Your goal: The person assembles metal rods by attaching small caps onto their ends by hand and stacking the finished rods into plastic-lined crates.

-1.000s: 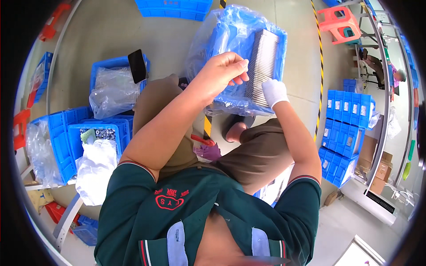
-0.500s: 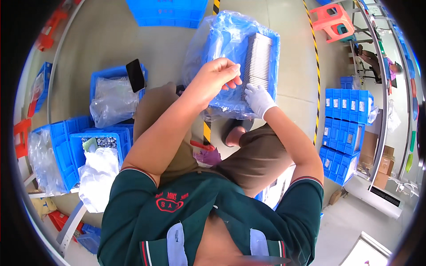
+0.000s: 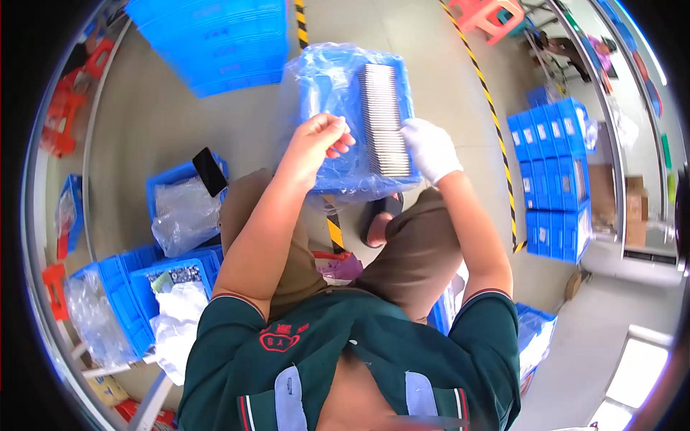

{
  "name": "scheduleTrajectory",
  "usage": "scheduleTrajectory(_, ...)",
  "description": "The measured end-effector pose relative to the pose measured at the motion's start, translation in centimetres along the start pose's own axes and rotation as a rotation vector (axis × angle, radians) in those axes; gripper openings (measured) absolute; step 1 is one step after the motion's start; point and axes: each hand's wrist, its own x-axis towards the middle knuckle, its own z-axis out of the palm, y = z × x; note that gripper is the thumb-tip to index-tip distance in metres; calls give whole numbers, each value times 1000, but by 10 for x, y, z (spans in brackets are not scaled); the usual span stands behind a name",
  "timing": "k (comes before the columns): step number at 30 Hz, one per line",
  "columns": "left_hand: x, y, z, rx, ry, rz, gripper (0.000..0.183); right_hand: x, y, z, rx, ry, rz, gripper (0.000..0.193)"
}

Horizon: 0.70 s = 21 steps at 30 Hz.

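Observation:
A blue plastic bin [image 3: 332,72] lined with clear plastic film stands in front of my knees. Along its right side runs a long row of thin, light-coloured flat pieces [image 3: 381,118], packed on edge. My bare left hand [image 3: 321,147] hovers over the left half of the bin, its fingers curled and the thumb pressed to them; whatever may be in the pinch is too small to make out. My right hand [image 3: 433,152], in a white glove, is at the bin's right rim beside the row, fingers drawn together; their grip is not clear.
Stacked blue crates [image 3: 223,47] stand beyond at the left, more crates [image 3: 550,176] at the right. A black phone [image 3: 209,172] lies on a bagged crate at my left. Nearer is a bin of small metal parts [image 3: 185,275]. Pink stools [image 3: 492,18] and a seated person are far right.
My view has shifted. The gloved right hand has moved off the row of pieces to the bin's right rim, its fingers drawn closer together. My left hand stays curled over the bin.

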Motion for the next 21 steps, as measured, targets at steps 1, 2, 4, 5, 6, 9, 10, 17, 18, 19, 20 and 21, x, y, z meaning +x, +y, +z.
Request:
scheduleTrajectory(1,2,0,3,-15,34,2,20,-19,9,-12,136,178,189,23)
scheduleTrajectory(2,6,-2,7,-34,57,-1,20,-51,6,-20,149,375,307,23)
scheduleTrajectory(4,17,-8,8,-14,41,-8,21,-124,15,-15,212,380,576,25)
scheduleTrajectory(5,20,-7,7,-15,23,17,21,-164,12,-11,195,375,661,25)
scheduleTrajectory(6,21,-4,4,-24,21,7,20,-199,9,-7,248,201,827,26)
scheduleTrajectory(9,26,-8,-3,-30,34,-31,21,-310,-14,16,391,-12,1147,27)
scheduleTrajectory(10,27,-8,0,-40,21,-55,20,-344,-24,24,471,-49,1230,27)
scheduleTrajectory(17,36,-29,5,42,37,-179,18,-463,-87,84,636,-417,1446,25)
scheduleTrajectory(18,36,-32,6,47,50,-180,19,-464,-87,104,651,-419,1452,25)
scheduleTrajectory(19,37,-34,10,63,48,-190,19,-470,-89,128,536,-354,1482,25)
scheduleTrajectory(20,37,-35,8,78,53,-199,19,-465,-89,143,426,-290,1495,25)
scheduleTrajectory(21,37,-36,6,91,56,-205,19,-464,-88,155,432,-253,1592,28)
